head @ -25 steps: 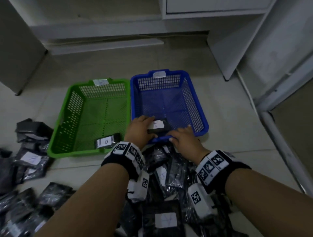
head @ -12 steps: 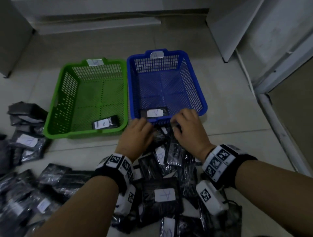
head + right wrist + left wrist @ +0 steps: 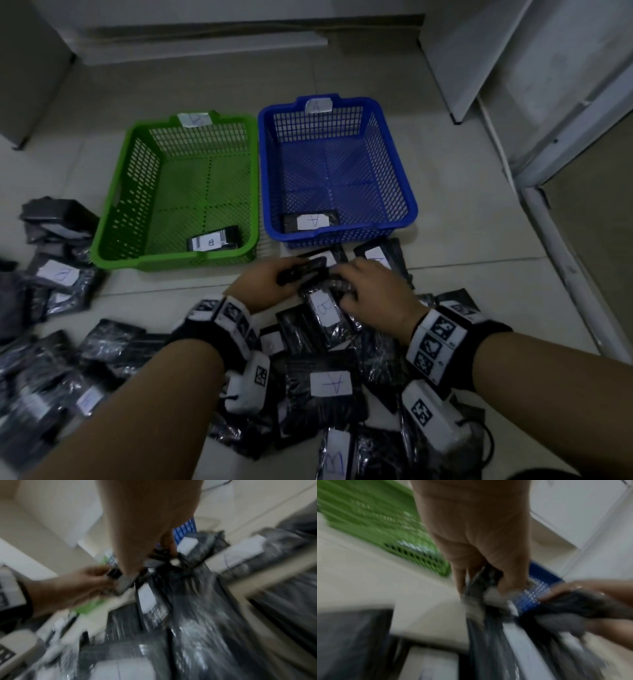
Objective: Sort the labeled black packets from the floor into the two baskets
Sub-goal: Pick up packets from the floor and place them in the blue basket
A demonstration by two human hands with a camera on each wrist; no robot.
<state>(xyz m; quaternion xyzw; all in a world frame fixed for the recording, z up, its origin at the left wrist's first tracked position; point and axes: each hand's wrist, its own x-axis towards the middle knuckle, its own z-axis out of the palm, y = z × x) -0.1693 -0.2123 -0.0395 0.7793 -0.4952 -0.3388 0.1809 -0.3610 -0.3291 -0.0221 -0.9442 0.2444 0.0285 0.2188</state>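
A green basket [image 3: 113,219] tagged B holds one black packet labelled B [image 3: 212,242]. Beside it, a blue basket [image 3: 409,205] tagged A holds a packet labelled A [image 3: 311,221]. Black packets lie heaped on the floor in front. My left hand [image 3: 294,274] pinches a black packet [image 3: 303,270] just before the blue basket; its label is hidden. In the blurred left wrist view that packet [image 3: 481,582] hangs from the left hand [image 3: 481,580]. My right hand [image 3: 346,282] grips the top of another packet [image 3: 164,555], above one labelled B [image 3: 323,308].
More packets lie scattered on the tiled floor at the left [image 3: 58,277] and under my forearms, one labelled A [image 3: 330,383]. White cabinet panels [image 3: 479,51] stand behind and to the right of the baskets. A door frame [image 3: 565,240] runs along the right.
Both hands drew back from the blue basket, leaving the A packet inside it. They now sit on the floor pile, each gripping a packet.
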